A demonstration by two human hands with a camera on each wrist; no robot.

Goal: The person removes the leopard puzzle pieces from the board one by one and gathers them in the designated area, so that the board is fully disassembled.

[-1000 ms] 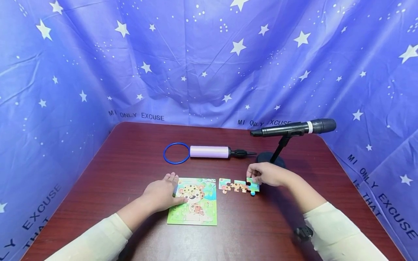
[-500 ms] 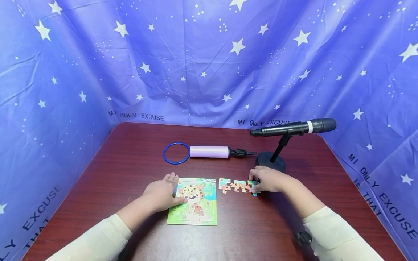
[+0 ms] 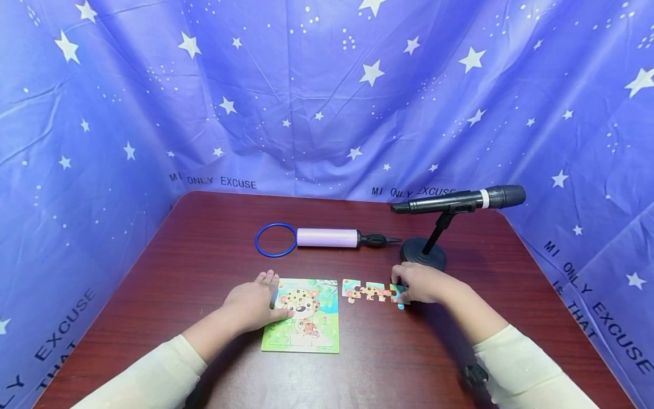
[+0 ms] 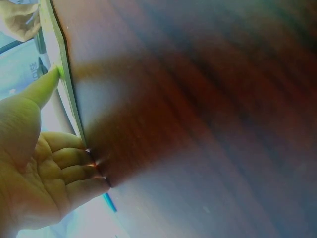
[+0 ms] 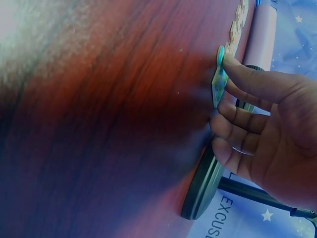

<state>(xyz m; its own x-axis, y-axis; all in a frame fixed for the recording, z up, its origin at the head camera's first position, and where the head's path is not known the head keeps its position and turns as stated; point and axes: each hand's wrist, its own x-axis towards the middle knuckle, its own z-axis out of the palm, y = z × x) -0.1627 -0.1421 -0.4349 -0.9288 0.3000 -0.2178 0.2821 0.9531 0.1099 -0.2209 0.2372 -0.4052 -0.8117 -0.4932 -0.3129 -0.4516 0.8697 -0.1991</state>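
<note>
My left hand (image 3: 250,305) rests on the left side of a square jigsaw board (image 3: 327,335) with a cartoon leopard picture. In the left wrist view its thumb (image 4: 45,85) lies at the board's edge and the four fingers reach down to the tabletop. Right of the board, two jigsaw pieces (image 3: 351,288) with spotted leopard parts lie in a row. At the row's right end my right hand (image 3: 423,283) pinches a blue-green jigsaw piece (image 3: 395,292) between thumb and fingers. Low at the tabletop, this piece (image 5: 219,84) is partly covered by the hand in the right wrist view.
Behind the pieces lie a lilac hand pump (image 3: 327,238) with a black nozzle and a blue ring (image 3: 257,245). A black microphone (image 3: 449,201) sits on a stand whose round base (image 3: 416,254) is just behind my right hand. Starry blue curtains enclose the dark red table (image 3: 214,227).
My right hand has lowered the blue-green jigsaw piece at the end of the row, then shifted slightly right with it. The left hand stays on the board.
</note>
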